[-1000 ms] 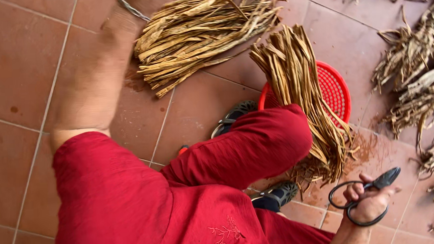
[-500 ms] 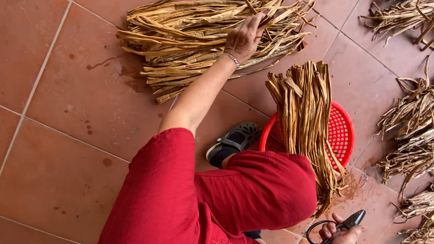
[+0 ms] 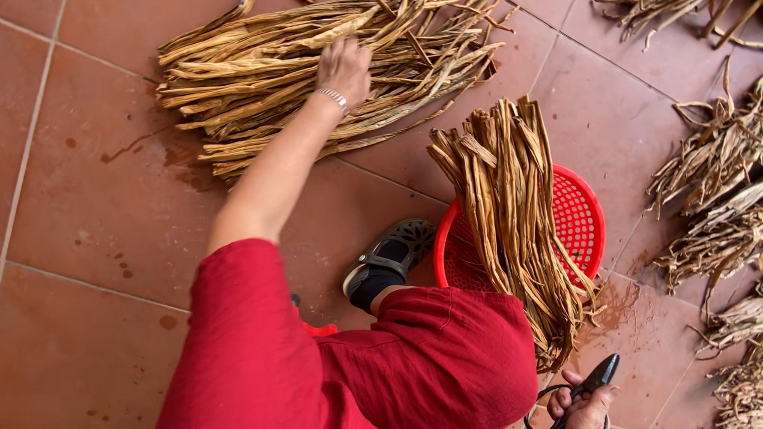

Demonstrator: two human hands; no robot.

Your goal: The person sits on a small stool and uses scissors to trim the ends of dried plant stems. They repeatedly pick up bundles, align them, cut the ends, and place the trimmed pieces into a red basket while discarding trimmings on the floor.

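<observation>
Left hand [image 3: 343, 69] closed on dried stalk pile [image 3: 324, 71] on floor, gripping a few; right hand [image 3: 583, 407] grips black scissors [image 3: 578, 390] beside red basket [image 3: 583, 223].

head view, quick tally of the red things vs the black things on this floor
Red: 2, the red basket and the red clothing
Black: 2, the black scissors in the right hand and the dark sandal
Total: 4
The left hand rests on the tan pile of dried leaves, which is not counted.
</observation>
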